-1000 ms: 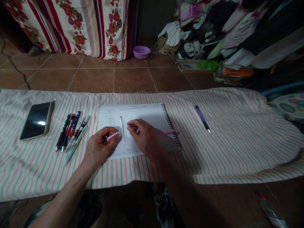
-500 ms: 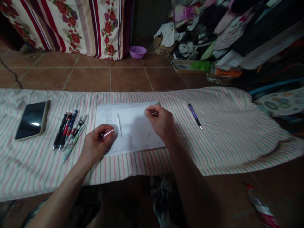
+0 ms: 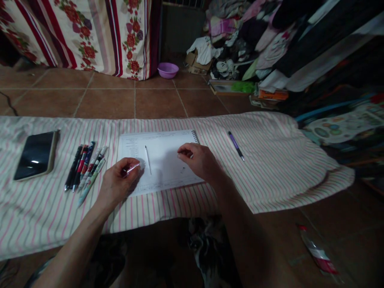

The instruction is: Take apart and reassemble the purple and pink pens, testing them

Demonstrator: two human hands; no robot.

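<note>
My left hand [image 3: 120,178] is closed around a clear, pinkish pen barrel [image 3: 132,169] over the left edge of a spiral notebook [image 3: 165,146]. On the white page, just right of those fingers, lies a thin pen refill [image 3: 148,160] with a dark tip. My right hand [image 3: 199,160] hovers at the notebook's right side, thumb and fingers pinched together; whatever they hold is too small to make out. Some tiny dark bits [image 3: 183,170] rest on the page below it. Farther right, a purple and black pen [image 3: 236,146] lies on the striped cloth.
Several pens [image 3: 87,168] lie bunched left of the notebook, and a phone [image 3: 36,154] lies beyond them. Striped cloth [image 3: 270,160] covers the table. On the floor are a bottle [image 3: 318,250], a purple basin [image 3: 168,70] and piled clothes [image 3: 204,50].
My right hand has come down and slightly left over the page, uncovering the spiral binding at the corner. My left hand keeps its hold on the barrel. The whole view has shifted slightly.
</note>
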